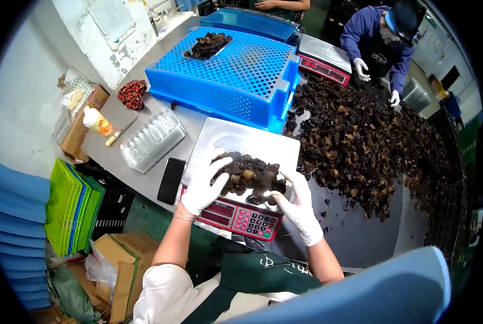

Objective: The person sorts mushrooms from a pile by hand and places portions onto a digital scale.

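A clear tray of dark wood ear mushrooms (248, 175) sits over the steel plate of a red-framed digital scale (277, 143). My left hand (206, 183), in a white glove, grips the tray's left end, thumb and fingers at its edge. At the right end my right hand (301, 210), also gloved, has thumb and forefinger round the tray. The fingers' undersides are hidden. Beyond my right hand spreads a large heap of loose wood ear mushrooms (355, 140).
An upturned blue crate (209, 86) carries another mushroom portion (208, 46). Left lie a black phone (171, 181), a box of white packets (153, 139), a knife (121, 131) and a red bundle (132, 94). A second scale (323, 58) stands near a gloved co-worker (379, 46).
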Demonstrator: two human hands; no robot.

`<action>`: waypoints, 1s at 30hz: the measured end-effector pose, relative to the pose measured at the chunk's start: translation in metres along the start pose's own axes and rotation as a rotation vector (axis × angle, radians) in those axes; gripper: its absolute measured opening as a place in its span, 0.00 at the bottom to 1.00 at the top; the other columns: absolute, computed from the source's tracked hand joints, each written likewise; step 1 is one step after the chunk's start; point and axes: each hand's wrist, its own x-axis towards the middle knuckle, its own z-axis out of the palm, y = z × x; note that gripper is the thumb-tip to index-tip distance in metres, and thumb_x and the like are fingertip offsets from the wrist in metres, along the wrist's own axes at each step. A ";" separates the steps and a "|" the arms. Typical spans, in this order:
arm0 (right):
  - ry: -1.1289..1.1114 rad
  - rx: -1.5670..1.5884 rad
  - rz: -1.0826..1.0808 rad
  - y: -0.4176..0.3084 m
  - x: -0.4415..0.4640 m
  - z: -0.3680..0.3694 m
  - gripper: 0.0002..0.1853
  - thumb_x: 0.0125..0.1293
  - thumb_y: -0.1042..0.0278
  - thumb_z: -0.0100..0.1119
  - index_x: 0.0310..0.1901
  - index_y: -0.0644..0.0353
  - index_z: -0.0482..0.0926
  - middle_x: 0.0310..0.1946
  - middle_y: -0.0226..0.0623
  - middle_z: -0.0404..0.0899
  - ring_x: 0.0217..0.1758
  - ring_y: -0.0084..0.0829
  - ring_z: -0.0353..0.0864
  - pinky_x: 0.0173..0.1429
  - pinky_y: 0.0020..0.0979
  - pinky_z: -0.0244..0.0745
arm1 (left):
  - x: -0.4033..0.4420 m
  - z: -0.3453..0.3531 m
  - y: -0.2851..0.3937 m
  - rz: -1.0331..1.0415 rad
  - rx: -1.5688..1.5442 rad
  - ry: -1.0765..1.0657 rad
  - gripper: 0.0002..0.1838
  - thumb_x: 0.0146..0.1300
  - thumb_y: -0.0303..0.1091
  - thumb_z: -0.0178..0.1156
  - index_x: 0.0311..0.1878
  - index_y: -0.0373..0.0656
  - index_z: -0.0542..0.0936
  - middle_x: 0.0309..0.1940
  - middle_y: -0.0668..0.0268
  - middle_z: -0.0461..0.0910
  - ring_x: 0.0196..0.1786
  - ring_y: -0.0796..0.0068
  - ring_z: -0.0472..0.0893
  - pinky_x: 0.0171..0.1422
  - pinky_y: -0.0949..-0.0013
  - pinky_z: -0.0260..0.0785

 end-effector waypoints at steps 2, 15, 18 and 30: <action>0.003 -0.009 0.000 0.002 0.003 0.007 0.20 0.58 0.68 0.70 0.53 0.58 0.80 0.50 0.40 0.80 0.56 0.42 0.76 0.61 0.40 0.70 | 0.003 0.008 0.002 0.089 0.070 -0.028 0.19 0.61 0.29 0.61 0.57 0.44 0.80 0.61 0.55 0.73 0.69 0.47 0.67 0.74 0.49 0.58; -0.281 -0.533 -0.215 0.003 0.029 0.048 0.30 0.50 0.71 0.70 0.59 0.54 0.76 0.44 0.32 0.78 0.52 0.36 0.74 0.67 0.45 0.59 | -0.002 0.023 -0.008 0.008 -0.064 -0.015 0.18 0.62 0.31 0.60 0.56 0.42 0.80 0.59 0.56 0.75 0.63 0.50 0.72 0.71 0.51 0.62; -0.262 -0.485 -0.214 0.004 0.027 0.049 0.25 0.51 0.72 0.70 0.54 0.53 0.79 0.40 0.30 0.79 0.50 0.36 0.75 0.67 0.45 0.58 | 0.001 0.018 0.002 0.058 -0.041 -0.016 0.24 0.58 0.37 0.65 0.59 0.45 0.79 0.61 0.56 0.73 0.66 0.48 0.69 0.72 0.48 0.59; -0.274 -0.464 -0.239 0.005 0.035 0.031 0.13 0.53 0.72 0.68 0.41 0.49 0.83 0.35 0.24 0.81 0.49 0.33 0.75 0.68 0.46 0.59 | 0.004 0.020 -0.002 0.143 0.078 -0.115 0.31 0.45 0.46 0.76 0.54 0.48 0.80 0.65 0.56 0.71 0.69 0.43 0.65 0.73 0.44 0.56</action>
